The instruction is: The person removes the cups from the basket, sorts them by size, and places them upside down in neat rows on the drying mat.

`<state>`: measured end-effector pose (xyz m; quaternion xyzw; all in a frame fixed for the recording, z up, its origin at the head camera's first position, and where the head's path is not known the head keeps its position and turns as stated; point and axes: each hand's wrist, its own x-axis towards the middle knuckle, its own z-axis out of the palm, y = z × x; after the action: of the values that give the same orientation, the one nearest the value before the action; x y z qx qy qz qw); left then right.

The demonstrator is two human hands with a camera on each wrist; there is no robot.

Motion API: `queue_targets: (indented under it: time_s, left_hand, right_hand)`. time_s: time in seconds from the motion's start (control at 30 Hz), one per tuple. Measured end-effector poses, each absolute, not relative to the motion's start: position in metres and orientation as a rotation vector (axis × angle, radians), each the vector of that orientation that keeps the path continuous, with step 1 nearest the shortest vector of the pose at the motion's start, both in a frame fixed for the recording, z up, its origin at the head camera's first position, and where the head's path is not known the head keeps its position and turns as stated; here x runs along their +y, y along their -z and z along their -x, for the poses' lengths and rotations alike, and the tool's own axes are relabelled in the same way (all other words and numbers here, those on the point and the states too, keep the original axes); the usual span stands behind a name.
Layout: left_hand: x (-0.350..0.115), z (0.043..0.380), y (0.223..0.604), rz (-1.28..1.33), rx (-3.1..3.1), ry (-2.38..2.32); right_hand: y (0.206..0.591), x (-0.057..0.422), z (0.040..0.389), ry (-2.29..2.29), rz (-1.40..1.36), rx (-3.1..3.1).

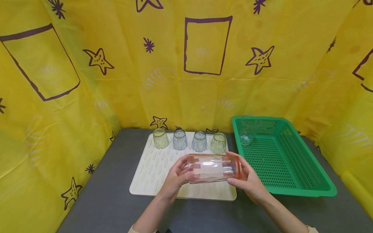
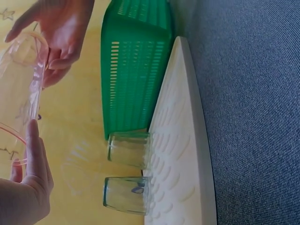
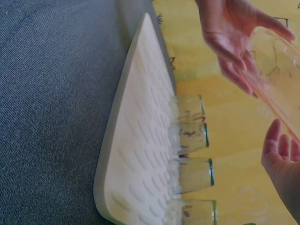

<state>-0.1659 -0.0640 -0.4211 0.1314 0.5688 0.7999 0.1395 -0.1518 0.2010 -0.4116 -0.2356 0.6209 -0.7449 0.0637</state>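
Note:
A tall, clear pink-orange drinking glass [image 1: 214, 169] is held sideways above the white ridged drying mat [image 1: 145, 174]. My left hand [image 1: 178, 176] grips its left end, thumb in front and fingers behind. At the other end, my right hand [image 1: 247, 178] holds the glass between thumb and fingers. Both hands also show around it in the left wrist view, with the left hand [image 2: 33, 183] at the lower end. Behind the glass, a row of small tinted glasses, one of them yellowish [image 1: 161, 139] and another bluish [image 1: 179, 139], stands along the mat's far edge.
To the right stands a green perforated plastic basket [image 1: 309, 161], with a clear stemmed glass [image 1: 247, 137] leaning in its far left corner. A dark grey cloth [image 1: 107, 191] covers the table. Yellow patterned sheeting [image 1: 125, 64] encloses the back and sides.

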Motion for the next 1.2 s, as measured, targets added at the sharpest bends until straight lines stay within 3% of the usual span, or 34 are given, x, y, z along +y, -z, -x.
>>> queue_targets:
  time_s: [1.2]
  left_hand:
    - [-0.066,0.161,0.423,-0.274,1.560,-2.311]
  right_hand:
    - [0.420,0.182,0.146,2.434,0.455,1.687]
